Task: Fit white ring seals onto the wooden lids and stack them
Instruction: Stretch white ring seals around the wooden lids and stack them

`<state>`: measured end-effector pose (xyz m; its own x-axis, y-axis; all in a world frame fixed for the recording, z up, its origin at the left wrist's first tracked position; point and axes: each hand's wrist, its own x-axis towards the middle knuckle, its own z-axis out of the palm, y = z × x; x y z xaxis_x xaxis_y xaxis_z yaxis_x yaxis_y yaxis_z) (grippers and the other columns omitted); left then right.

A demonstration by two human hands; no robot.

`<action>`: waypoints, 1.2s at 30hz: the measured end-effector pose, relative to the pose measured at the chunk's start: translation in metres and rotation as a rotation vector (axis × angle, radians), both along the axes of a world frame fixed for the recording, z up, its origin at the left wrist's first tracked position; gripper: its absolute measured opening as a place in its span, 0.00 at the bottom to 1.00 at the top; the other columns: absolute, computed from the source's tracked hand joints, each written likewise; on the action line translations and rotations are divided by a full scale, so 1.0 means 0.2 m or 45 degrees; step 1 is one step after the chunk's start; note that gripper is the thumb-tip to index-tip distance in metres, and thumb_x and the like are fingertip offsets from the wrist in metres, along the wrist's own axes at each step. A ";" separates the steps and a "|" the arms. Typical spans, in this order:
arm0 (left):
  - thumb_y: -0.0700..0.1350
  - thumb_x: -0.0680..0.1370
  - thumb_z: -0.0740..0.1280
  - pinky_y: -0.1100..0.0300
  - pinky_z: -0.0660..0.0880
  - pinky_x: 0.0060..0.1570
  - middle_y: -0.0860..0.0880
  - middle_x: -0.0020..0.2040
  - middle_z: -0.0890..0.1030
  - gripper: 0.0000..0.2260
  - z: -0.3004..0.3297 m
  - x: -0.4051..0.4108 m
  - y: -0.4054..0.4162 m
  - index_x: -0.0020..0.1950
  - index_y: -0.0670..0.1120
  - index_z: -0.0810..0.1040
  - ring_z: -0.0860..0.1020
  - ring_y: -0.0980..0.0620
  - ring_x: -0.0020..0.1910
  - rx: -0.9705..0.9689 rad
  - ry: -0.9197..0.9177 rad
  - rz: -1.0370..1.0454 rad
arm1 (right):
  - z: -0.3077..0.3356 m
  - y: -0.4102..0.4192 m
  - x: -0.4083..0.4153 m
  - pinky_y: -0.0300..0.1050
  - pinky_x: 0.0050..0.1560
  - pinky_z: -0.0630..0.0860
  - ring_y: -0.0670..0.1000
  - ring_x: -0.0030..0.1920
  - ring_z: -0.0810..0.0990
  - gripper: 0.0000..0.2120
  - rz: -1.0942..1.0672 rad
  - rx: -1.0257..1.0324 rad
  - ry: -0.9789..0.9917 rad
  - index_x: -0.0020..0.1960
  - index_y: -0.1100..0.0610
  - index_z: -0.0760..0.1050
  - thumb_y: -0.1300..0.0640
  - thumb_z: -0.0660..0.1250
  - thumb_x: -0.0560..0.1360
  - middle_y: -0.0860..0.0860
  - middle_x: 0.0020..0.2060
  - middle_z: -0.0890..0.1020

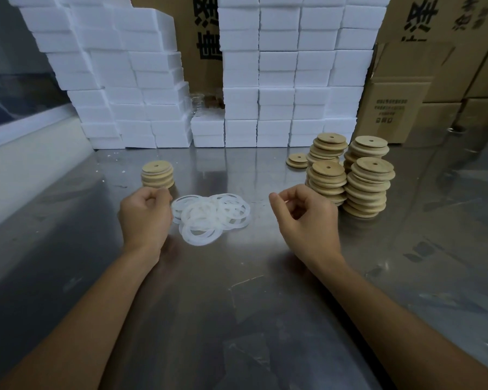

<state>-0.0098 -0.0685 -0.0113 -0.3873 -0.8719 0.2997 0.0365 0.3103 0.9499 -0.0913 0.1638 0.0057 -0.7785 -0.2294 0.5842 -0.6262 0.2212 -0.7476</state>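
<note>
The left hand (145, 213) hovered above the steel table (237, 319) with its fingers curled inward, thumb meeting the fingertips as though pinching; whether anything thin sat in that pinch could not be told. The right hand (304, 218) was raised in much the same pose, its fingers curled loosely toward the palm and nothing visible inside them. Between the two hands, touching the table, lay a loose heap of white ring seals (210, 218), translucent and overlapping one another, just beside the left hand. Behind the left hand stood a short stack of wooden lids (157, 175) with pale rims showing between the discs — judged to be the finished pile. Beyond the right hand rose several taller, leaning stacks of bare wooden lids (368, 187), each disc with a small centre hole, and one single lid (297, 160) lay apart to their left. At the back of the table stood walls of white foam boxes (276, 80), with brown cardboard cartons (423, 80) behind and to the right. The step in hand appeared to be fetching the next pair of parts. To do it well, the right hand would best lift only the top lid from the nearest stack, steadily, since those stacks leaned and could topple; the left would best peel a single ring from the heap — they overlapped and could cling — then stretch it evenly round the lid's rim before adding it squarely to the short stack.
</note>
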 end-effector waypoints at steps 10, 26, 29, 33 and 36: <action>0.42 0.77 0.69 0.68 0.62 0.28 0.48 0.22 0.70 0.15 0.01 0.05 0.14 0.32 0.52 0.71 0.68 0.53 0.26 -0.790 -0.047 -0.070 | 0.06 0.20 -0.22 0.51 0.54 0.65 0.61 0.56 0.71 0.17 -0.883 0.123 0.241 0.58 0.57 0.73 0.51 0.67 0.73 0.59 0.55 0.73; 0.47 0.74 0.66 0.60 0.67 0.32 0.42 0.25 0.74 0.13 0.01 0.05 0.10 0.32 0.44 0.75 0.67 0.52 0.26 -0.529 0.001 -0.030 | 0.00 0.27 -0.33 0.58 0.68 0.57 0.55 0.71 0.64 0.18 -0.745 -0.012 -0.161 0.65 0.44 0.67 0.48 0.65 0.76 0.50 0.68 0.71; 0.46 0.75 0.67 0.59 0.68 0.31 0.44 0.24 0.74 0.12 0.00 0.06 0.11 0.32 0.47 0.75 0.68 0.52 0.25 -0.564 -0.035 -0.091 | 0.00 0.27 -0.32 0.56 0.67 0.58 0.55 0.70 0.65 0.19 -0.793 -0.048 -0.102 0.66 0.46 0.68 0.48 0.65 0.76 0.51 0.67 0.71; 0.45 0.75 0.71 0.58 0.72 0.30 0.53 0.27 0.76 0.09 0.00 0.06 0.16 0.35 0.51 0.77 0.74 0.53 0.28 -0.785 -0.256 -0.194 | 0.05 0.25 -0.27 0.55 0.66 0.59 0.55 0.67 0.67 0.19 -0.769 -0.106 0.015 0.67 0.48 0.70 0.46 0.65 0.77 0.52 0.64 0.73; 0.50 0.72 0.74 0.63 0.67 0.32 0.55 0.28 0.76 0.06 0.01 0.07 0.19 0.40 0.54 0.78 0.74 0.57 0.30 -0.883 -0.451 -0.288 | 0.09 0.20 -0.20 0.51 0.64 0.63 0.52 0.63 0.72 0.16 -0.632 -0.227 0.137 0.65 0.48 0.71 0.47 0.65 0.78 0.49 0.60 0.76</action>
